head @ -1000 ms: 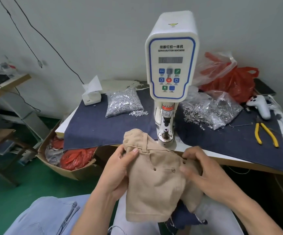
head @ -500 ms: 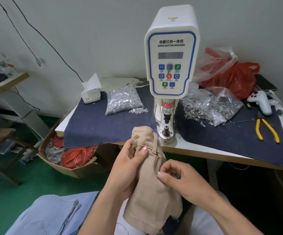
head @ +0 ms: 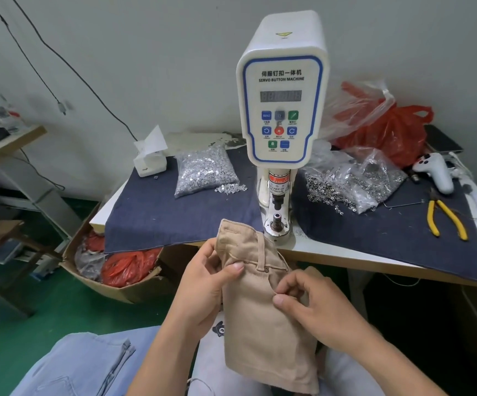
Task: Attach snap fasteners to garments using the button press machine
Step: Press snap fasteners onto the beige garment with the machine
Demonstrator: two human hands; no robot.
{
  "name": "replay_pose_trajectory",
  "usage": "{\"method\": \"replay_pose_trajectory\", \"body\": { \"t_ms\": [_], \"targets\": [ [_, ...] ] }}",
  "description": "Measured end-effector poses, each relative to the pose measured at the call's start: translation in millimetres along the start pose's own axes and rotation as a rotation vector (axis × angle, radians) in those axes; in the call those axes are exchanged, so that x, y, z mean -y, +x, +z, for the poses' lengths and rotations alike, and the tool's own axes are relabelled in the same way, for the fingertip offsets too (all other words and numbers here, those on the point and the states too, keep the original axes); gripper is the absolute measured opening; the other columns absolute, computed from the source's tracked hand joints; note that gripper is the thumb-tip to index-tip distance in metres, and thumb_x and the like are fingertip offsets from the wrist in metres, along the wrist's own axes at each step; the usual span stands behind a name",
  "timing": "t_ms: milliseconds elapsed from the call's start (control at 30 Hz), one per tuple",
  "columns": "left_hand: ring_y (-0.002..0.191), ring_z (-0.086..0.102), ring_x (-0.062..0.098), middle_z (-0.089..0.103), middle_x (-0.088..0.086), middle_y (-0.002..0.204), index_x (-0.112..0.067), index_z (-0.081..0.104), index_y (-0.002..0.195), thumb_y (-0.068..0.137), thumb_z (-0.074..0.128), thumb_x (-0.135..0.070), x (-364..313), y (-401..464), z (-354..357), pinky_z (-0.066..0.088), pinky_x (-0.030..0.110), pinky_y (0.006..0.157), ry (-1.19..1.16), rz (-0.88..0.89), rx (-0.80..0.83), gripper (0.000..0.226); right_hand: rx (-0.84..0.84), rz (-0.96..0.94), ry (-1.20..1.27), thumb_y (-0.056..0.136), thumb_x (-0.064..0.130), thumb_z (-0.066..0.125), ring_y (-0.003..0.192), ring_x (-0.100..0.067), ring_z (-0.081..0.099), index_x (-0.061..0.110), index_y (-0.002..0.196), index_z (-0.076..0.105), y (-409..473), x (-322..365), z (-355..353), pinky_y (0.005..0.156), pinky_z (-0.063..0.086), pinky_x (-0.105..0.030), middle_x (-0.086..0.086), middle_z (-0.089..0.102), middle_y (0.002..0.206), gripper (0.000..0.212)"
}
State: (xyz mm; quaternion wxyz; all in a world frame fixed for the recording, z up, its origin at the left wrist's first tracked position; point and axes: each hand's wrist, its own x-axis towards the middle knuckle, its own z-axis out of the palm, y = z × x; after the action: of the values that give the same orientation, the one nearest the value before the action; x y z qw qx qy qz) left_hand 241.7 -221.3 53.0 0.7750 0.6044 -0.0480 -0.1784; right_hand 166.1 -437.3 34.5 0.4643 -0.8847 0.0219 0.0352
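Left hand [head: 203, 284] is gripping the garment [head: 263, 310] near its waistband; right hand [head: 314, 307] is pinching its right edge, near of the press [head: 281, 115].

We hold both hands raised before us, forearms angled inward: our left hand [head: 203, 284] grips with thumb pressed flat, our right hand [head: 311, 307] pinches between thumb and curled forefinger.

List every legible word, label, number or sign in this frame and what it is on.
"伺服钉扣一体机": front panel of the button press machine.
"SERVO BUTTON MACHINE": same panel, just below.
"CARE OF FINGER": warning label on the press column, partly legible.
Display digits: unreadable.
Button captions: too small.
Yellow triangle sign on top: symbol unclear.
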Motion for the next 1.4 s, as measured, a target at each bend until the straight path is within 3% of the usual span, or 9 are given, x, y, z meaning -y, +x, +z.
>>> {"method": "replay_pose_trajectory", "body": {
  "t_ms": [133, 200, 300, 433, 733, 867, 1000, 1167, 1400],
  "targets": [
    [0.122, 0.068, 0.036, 0.074, 0.016, 0.124, -0.018, 0.077, 0.118, 0.078, 0.085, -0.02, -1.7, -1.2, -2.2, 0.053, 0.051, 0.106, 0.113, 0.088, 0.109, 0.04, -0.086, -0.049, 0.01, 0.074, 0.064, 0.067, 0.099, 0.005, 0.059, 0.054, 0.097, 0.063, 1.5, -5.1, -2.7, 0.081, 0.042, -0.01, 0.017, 0.063, 0.103, 0.026],
    [0.115, 0.069, 0.035, 0.074, 0.014, 0.118, -0.01, 0.079, 0.111, 0.081, 0.082, -0.017, -6.1, -3.3, -6.0, 0.056, 0.045, 0.1, 0.202, 0.134, 0.206, 0.03, -0.215, -0.129, -0.025, 0.083, 0.049, 0.074, 0.118, 0.012, 0.047, 0.066, 0.12, 0.047, 7.6, -6.8, -9.5, 0.093, 0.038, -0.009, 0.037, 0.049, 0.127, 0.049],
    [0.101, 0.063, 0.029, 0.067, 0.011, 0.106, -0.013, 0.08, 0.083, 0.083, 0.085, -0.013, -13.1, -7.4, -8.0, 0.052, 0.036, 0.09, 0.294, 0.181, 0.328, 0.004, -0.039, -0.176, -0.058, 0.087, 0.031, 0.077, 0.142, 0.003, 0.024, 0.065, 0.146, 0.025, 21.1, -8.6, -23.8, 0.116, 0.027, -0.025, 0.043, 0.022, 0.151, 0.086],
    [0.093, 0.061, 0.026, 0.064, 0.01, 0.099, -0.015, 0.079, 0.073, 0.083, 0.086, -0.017, -17.7, -12.2, -8.7, 0.053, 0.035, 0.086, 0.334, 0.245, 0.327, 0.013, 0.177, -0.261, -0.145, 0.083, 0.035, 0.073, 0.133, -0.002, 0.034, 0.039, 0.095, 0.065, 35.0, -10.6, -24.3, 0.114, 0.034, -0.034, 0.036, 0.048, 0.134, 0.015],
    [0.092, 0.066, 0.023, 0.073, 0.001, 0.093, -0.027, 0.074, 0.077, 0.085, 0.053, 0.026, 6.8, 9.2, -32.2, 0.056, 0.03, 0.078, 0.346, 0.232, -0.296, 0.058, 0.183, -0.288, 0.082, 0.087, 0.041, 0.07, 0.073, -0.005, 0.057, 0.037, 0.088, 0.051, 12.0, -3.8, -15.6, 0.067, 0.043, -0.019, 0.012, 0.063, 0.082, 0.019],
    [0.069, 0.064, 0.018, 0.069, 0.003, 0.078, -0.026, 0.07, 0.077, 0.096, 0.053, 0.01, 15.2, 14.5, -30.8, 0.055, 0.027, 0.056, -0.171, 0.068, -0.285, 0.044, 0.483, -0.19, -0.272, 0.087, 0.053, 0.066, 0.086, -0.004, 0.058, 0.035, 0.097, 0.055, 11.4, -3.4, -6.8, 0.075, 0.051, -0.026, 0.014, 0.06, 0.094, 0.022],
    [0.077, 0.076, 0.019, 0.077, 0.008, 0.09, -0.015, 0.071, 0.101, 0.101, 0.058, -0.006, 11.6, 21.6, -28.4, 0.063, 0.034, 0.064, -0.51, -0.062, -0.347, 0.016, 0.4, -0.423, -0.525, 0.096, 0.056, 0.047, 0.091, -0.009, 0.046, 0.038, 0.086, 0.048, 2.1, -4.1, 3.8, 0.081, 0.048, -0.035, 0.016, 0.05, 0.091, 0.021],
    [0.092, 0.075, 0.023, 0.075, 0.012, 0.109, -0.01, 0.068, 0.117, 0.099, 0.062, -0.019, 10.9, 20.3, -31.2, 0.063, 0.04, 0.08, -0.69, -0.188, -0.384, 0.021, 0.276, -0.665, -0.606, 0.096, 0.048, 0.042, 0.066, -0.019, 0.057, 0.034, 0.091, 0.039, -8.9, 6.4, 23.1, 0.05, 0.042, -0.033, 0.008, 0.059, 0.073, 0.015],
    [0.082, 0.08, 0.028, 0.08, 0.016, 0.102, -0.008, 0.071, 0.116, 0.081, 0.07, -0.02, 14.8, 15.9, -38.3, 0.065, 0.042, 0.062, -0.725, -0.233, -0.333, 0.037, 0.239, -0.683, -0.715, 0.098, 0.044, 0.034, 0.062, -0.023, 0.054, 0.029, 0.095, 0.053, -7.9, 7.9, 22.0, 0.057, 0.048, -0.037, 0.006, 0.06, 0.068, 0.025]
  ]
}}
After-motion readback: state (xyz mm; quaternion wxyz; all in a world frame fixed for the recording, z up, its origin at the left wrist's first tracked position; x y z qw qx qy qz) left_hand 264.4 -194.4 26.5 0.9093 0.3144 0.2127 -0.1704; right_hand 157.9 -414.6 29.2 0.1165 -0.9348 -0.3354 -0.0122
